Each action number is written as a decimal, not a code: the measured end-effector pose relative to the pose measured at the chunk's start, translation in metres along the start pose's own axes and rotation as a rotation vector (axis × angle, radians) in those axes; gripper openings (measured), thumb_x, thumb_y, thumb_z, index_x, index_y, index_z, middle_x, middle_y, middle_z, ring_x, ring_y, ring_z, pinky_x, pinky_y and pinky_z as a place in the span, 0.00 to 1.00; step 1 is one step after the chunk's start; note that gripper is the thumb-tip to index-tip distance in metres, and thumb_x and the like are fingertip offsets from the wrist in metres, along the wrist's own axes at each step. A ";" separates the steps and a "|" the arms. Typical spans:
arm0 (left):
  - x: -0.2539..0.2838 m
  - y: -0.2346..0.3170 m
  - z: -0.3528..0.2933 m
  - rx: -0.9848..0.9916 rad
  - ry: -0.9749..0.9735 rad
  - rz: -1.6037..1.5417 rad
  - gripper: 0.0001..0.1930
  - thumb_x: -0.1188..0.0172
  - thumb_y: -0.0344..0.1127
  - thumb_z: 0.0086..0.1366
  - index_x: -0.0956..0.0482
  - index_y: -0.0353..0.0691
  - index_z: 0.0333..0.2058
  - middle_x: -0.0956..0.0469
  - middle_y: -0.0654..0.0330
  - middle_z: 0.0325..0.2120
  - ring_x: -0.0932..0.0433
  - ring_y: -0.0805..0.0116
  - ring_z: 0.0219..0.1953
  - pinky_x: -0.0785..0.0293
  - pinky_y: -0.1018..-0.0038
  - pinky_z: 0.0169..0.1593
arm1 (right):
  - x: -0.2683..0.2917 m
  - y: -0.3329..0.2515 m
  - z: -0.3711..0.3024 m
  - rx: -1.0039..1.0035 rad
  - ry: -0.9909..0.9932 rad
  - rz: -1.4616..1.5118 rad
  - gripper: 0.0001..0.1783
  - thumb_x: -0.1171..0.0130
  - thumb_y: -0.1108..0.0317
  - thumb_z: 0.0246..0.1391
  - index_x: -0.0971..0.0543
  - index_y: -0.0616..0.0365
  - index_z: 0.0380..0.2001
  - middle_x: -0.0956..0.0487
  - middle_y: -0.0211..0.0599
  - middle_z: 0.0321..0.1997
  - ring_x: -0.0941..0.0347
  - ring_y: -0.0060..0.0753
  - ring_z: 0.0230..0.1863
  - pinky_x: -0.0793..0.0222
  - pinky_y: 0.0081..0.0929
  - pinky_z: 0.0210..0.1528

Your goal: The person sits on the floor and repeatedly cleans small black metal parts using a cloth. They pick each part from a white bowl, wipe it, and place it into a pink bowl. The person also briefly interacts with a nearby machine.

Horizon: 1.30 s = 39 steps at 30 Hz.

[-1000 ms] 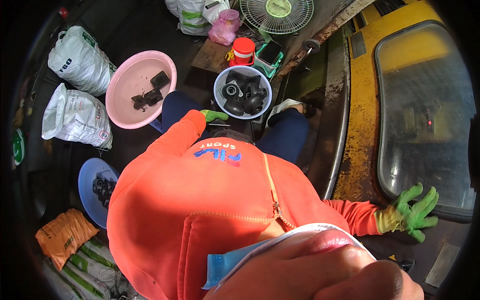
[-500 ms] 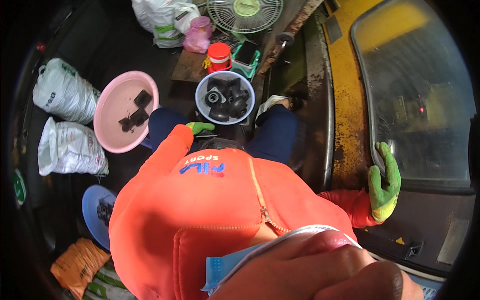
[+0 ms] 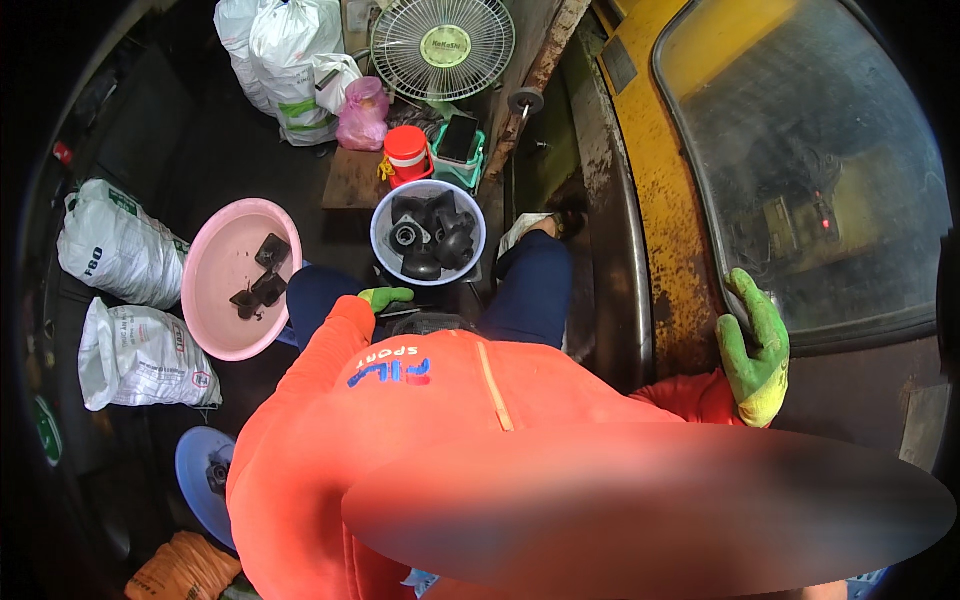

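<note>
My right hand (image 3: 757,350), in a green and yellow glove, is at the edge of the yellow machine's windowed door (image 3: 800,200). Its thumb and fingers close around a grey handle (image 3: 737,308) there. Low by my lap, my left hand (image 3: 386,298) wears a green glove and is closed on a thin, pale, blade-like tool (image 3: 402,311); most of it is hidden. Just beyond that hand stands a pale blue basin (image 3: 376,240) of black moulded parts (image 3: 436,232). A dark crate (image 3: 430,323) shows partly between my knees.
Left of my leg, a pink basin (image 3: 200,300) holds a few black parts. White sacks (image 3: 145,350) stand farther left, near another blue basin (image 3: 195,490) and an orange sack (image 3: 182,570). Ahead are a red jug (image 3: 407,150), a green basket (image 3: 472,172) with a phone, and a fan (image 3: 443,48).
My view has tilted up, so the basins and fan sit lower in the picture. My right hand stays at the door edge and my left hand by my lap.
</note>
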<state>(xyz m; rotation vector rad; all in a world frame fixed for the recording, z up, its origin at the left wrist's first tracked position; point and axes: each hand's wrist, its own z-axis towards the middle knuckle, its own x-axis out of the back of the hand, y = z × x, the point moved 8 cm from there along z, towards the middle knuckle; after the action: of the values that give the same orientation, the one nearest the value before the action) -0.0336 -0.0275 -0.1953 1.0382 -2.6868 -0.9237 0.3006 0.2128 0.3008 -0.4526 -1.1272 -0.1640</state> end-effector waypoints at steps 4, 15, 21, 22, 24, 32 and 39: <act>-0.003 -0.001 0.013 0.017 -0.024 0.147 0.19 0.57 0.36 0.72 0.27 0.36 0.55 0.26 0.54 0.55 0.28 0.62 0.58 0.30 0.69 0.61 | 0.000 -0.010 0.000 0.133 0.004 -0.105 0.25 0.44 0.77 0.49 0.26 0.67 0.54 0.23 0.49 0.53 0.27 0.44 0.53 0.37 0.33 0.58; 0.005 -0.009 0.018 -0.021 -0.004 0.011 0.17 0.40 0.40 0.61 0.19 0.38 0.46 0.19 0.55 0.41 0.21 0.63 0.44 0.24 0.69 0.49 | 0.000 -0.010 0.001 0.103 0.003 -0.033 0.25 0.45 0.78 0.50 0.27 0.67 0.54 0.23 0.49 0.53 0.27 0.44 0.53 0.36 0.32 0.58; -0.003 -0.006 0.004 -0.009 -0.090 -0.082 0.19 0.34 0.43 0.56 0.18 0.40 0.44 0.17 0.57 0.36 0.20 0.64 0.38 0.24 0.68 0.44 | 0.000 -0.018 -0.002 0.300 0.027 -0.188 0.25 0.45 0.78 0.51 0.27 0.68 0.55 0.24 0.48 0.55 0.28 0.41 0.56 0.37 0.31 0.59; -0.004 -0.012 0.004 0.058 -0.092 -0.149 0.19 0.34 0.43 0.56 0.18 0.38 0.43 0.18 0.57 0.38 0.20 0.64 0.38 0.24 0.68 0.44 | 0.001 -0.021 -0.003 0.338 0.030 -0.146 0.25 0.45 0.78 0.51 0.27 0.68 0.55 0.24 0.48 0.55 0.28 0.41 0.57 0.37 0.31 0.59; -0.001 -0.013 0.005 0.048 -0.046 -0.095 0.18 0.35 0.42 0.57 0.18 0.38 0.43 0.18 0.56 0.39 0.20 0.64 0.39 0.24 0.67 0.44 | -0.001 -0.014 -0.003 0.247 -0.003 -0.098 0.25 0.45 0.78 0.52 0.28 0.68 0.55 0.24 0.48 0.56 0.28 0.40 0.57 0.38 0.30 0.60; -0.007 0.069 -0.028 -0.595 -0.086 0.285 0.18 0.39 0.40 0.58 0.20 0.34 0.44 0.21 0.57 0.43 0.24 0.65 0.47 0.30 0.69 0.52 | -0.029 0.006 0.022 -0.002 -0.200 0.184 0.25 0.50 0.80 0.50 0.28 0.70 0.55 0.25 0.50 0.56 0.30 0.44 0.59 0.41 0.34 0.62; -0.083 0.174 -0.137 -1.416 -0.127 0.634 0.13 0.34 0.32 0.51 0.17 0.52 0.38 0.24 0.58 0.41 0.24 0.56 0.44 0.28 0.67 0.48 | -0.251 -0.012 0.103 -0.226 -0.285 0.922 0.22 0.48 0.68 0.62 0.29 0.66 0.57 0.24 0.39 0.54 0.29 0.27 0.54 0.37 0.23 0.59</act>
<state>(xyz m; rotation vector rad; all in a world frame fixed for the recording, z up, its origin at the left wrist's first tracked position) -0.0274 0.0581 0.0248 -0.1715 -1.4311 -2.0907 0.1031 0.2208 0.1146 -1.1772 -1.0751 0.6016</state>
